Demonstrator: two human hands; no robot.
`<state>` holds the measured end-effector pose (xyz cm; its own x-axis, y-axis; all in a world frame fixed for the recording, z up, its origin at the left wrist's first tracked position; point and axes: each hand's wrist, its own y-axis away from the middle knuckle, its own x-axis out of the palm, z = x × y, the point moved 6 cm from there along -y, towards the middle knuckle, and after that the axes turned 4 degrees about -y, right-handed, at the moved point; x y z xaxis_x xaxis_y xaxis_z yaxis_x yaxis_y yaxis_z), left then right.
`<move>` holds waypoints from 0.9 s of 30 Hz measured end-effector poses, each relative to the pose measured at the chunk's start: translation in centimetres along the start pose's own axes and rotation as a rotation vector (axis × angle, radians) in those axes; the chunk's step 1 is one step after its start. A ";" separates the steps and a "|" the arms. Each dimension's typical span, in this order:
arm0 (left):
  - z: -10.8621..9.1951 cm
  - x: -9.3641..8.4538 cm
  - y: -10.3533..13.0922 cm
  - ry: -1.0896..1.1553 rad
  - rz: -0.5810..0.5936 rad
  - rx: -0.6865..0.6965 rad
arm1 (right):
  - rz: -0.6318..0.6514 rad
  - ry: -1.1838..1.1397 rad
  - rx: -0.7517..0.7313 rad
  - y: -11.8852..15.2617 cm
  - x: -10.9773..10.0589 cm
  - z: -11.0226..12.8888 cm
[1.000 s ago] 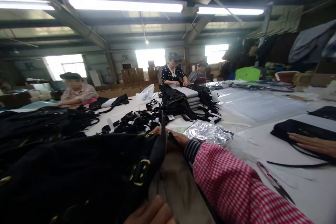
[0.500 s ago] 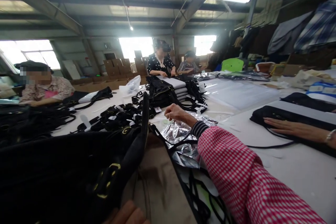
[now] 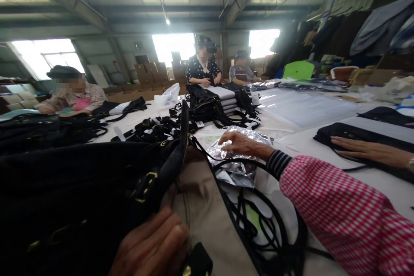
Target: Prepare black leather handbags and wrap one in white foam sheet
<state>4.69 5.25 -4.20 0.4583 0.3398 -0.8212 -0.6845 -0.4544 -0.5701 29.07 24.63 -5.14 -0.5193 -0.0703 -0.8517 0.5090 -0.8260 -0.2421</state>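
Observation:
A large black bag (image 3: 80, 181) with gold buckles and a beige lining (image 3: 210, 194) fills the lower left, its zipped edge standing upright. My left hand (image 3: 153, 243) has its fingers wrapped over the bag's edge at the bottom. My right hand (image 3: 241, 143), in a red checked sleeve with a striped cuff, is over crumpled silvery plastic (image 3: 236, 172), fingers apart and slightly curled, holding nothing visible. Black straps (image 3: 265, 220) lie looped on the table below it.
A stack of black bags with white sheets (image 3: 223, 99) stands mid-table, beside a black strap pile (image 3: 152, 131). Clear plastic sheets (image 3: 304, 108) lie behind. At right, another person's hand (image 3: 365, 148) rests on a black bag (image 3: 384, 133). Three people sit or stand across the table.
My right hand has opened from a closed pose and moved slightly right over the silvery plastic. My left hand shows more, higher on the bag. The view has shifted, and the person at left has leaned.

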 end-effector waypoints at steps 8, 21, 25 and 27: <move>-0.7 -1.4 -0.6 0.125 0.069 -0.104 | 0.105 -0.263 -0.030 11.7 -0.7 6.8; -1.1 -2.1 -0.9 0.194 0.047 -0.076 | 0.172 0.023 -0.050 16.7 3.7 8.4; -0.8 -1.8 -0.7 0.213 0.058 -0.050 | 0.223 0.316 -0.055 17.0 4.8 9.3; -0.6 -1.6 -0.6 0.216 0.081 -0.045 | 0.260 0.414 -0.076 17.3 5.5 9.7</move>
<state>4.70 4.42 -2.56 0.5171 0.1188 -0.8477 -0.7001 -0.5110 -0.4987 28.35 4.54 -9.52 -0.0596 -0.0277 -0.9978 0.6423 -0.7663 -0.0171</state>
